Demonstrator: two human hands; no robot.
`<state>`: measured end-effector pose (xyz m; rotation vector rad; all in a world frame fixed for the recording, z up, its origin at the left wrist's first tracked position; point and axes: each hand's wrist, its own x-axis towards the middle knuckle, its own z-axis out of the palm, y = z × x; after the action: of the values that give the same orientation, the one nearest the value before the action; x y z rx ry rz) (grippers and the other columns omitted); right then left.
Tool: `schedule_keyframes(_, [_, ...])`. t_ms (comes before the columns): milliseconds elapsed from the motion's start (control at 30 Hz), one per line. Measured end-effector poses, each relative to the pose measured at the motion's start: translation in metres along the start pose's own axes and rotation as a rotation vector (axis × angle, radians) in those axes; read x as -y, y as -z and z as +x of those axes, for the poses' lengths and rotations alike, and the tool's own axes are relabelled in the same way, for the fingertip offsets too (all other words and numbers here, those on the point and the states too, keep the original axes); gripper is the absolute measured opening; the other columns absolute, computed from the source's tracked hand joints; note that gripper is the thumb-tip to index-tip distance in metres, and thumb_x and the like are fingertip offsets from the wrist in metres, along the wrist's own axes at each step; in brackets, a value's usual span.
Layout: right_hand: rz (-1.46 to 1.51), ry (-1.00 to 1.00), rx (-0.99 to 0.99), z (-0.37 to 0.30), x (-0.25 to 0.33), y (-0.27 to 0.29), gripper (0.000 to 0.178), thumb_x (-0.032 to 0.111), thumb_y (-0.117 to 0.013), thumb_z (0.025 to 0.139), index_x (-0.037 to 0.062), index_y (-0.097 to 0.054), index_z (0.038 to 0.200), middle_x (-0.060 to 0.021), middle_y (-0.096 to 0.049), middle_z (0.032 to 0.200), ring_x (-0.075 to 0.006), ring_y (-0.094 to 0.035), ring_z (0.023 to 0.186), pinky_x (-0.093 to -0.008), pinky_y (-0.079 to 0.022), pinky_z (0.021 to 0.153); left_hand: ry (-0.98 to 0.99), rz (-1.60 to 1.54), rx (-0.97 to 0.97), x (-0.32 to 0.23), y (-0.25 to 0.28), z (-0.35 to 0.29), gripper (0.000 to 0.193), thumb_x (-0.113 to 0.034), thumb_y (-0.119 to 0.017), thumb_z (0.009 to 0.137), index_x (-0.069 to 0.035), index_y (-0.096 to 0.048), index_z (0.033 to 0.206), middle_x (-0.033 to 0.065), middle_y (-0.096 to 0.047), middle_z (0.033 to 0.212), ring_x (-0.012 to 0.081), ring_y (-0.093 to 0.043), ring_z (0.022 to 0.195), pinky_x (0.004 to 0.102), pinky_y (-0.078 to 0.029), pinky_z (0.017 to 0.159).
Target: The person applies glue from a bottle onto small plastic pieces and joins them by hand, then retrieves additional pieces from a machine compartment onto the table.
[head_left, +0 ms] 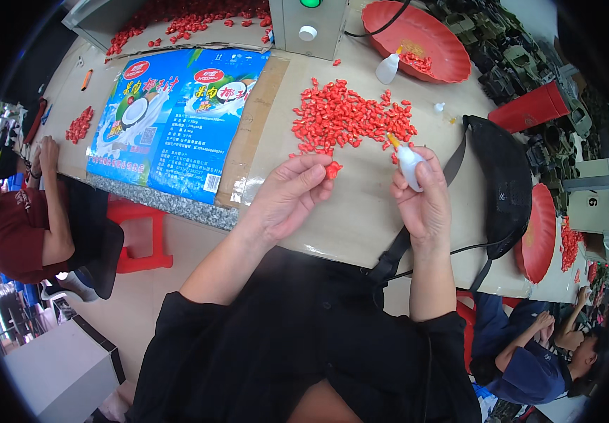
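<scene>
Between the thumb and finger of my left hand (296,189) is a small red piece (332,170), glossy and rounded; its exact kind is too small to tell. My right hand (424,194) grips a small white squeeze bottle (410,168) with a yellow tip pointing up and to the left. The two hands are apart, above the near side of the table. Just beyond them lies a loose pile of similar red pieces (339,116). A second white squeeze bottle (387,69) stands farther back, beside a red scalloped tray (452,67).
A blue printed cardboard sheet (170,120) covers the table at left. A grey metal box (310,32) with a green button stands at the back. At right are a black bag (509,190) and a red cylinder (528,107). Other people sit at both sides, with a red stool (145,236) at left.
</scene>
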<state>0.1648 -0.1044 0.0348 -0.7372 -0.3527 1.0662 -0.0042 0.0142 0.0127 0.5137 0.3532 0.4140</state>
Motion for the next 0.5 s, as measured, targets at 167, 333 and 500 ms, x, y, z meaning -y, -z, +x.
schedule_keyframes(167, [-0.03, 0.014, -0.048, 0.002, -0.013, 0.003, 0.026, 0.01, -0.06, 0.075, 0.0018, -0.052, 0.099, -0.0056, -0.052, 0.086, -0.0102, -0.046, 0.066, -0.0231, -0.036, 0.057, -0.066, 0.123, 0.001, 0.001, 0.001, 0.001, 0.027, -0.004, -0.053, 0.08, -0.005, -0.047, 0.106, 0.0037, -0.055, 0.091, 0.0121, -0.054, 0.076, 0.0223, -0.044, 0.068])
schedule_keyframes(333, [0.014, -0.001, -0.08, 0.001, -0.013, -0.004, 0.03, 0.014, -0.062, 0.074, 0.0015, -0.051, 0.1, -0.0064, -0.051, 0.088, -0.0114, -0.045, 0.067, -0.0235, -0.036, 0.057, -0.146, 0.185, -0.005, 0.008, 0.003, 0.004, 0.033, -0.002, -0.052, 0.08, -0.004, -0.044, 0.112, 0.0034, -0.051, 0.098, 0.0121, -0.052, 0.083, 0.0244, -0.042, 0.073])
schedule_keyframes(500, [-0.178, 0.06, -0.096, -0.001, -0.017, -0.01, 0.029, 0.019, -0.059, 0.077, 0.0013, -0.049, 0.098, -0.0066, -0.05, 0.088, -0.0121, -0.045, 0.067, -0.0248, -0.036, 0.056, -0.149, 0.221, 0.002, 0.01, 0.003, 0.003, 0.038, -0.002, -0.05, 0.081, -0.005, -0.041, 0.117, 0.0036, -0.049, 0.1, 0.0132, -0.051, 0.085, 0.0266, -0.042, 0.074])
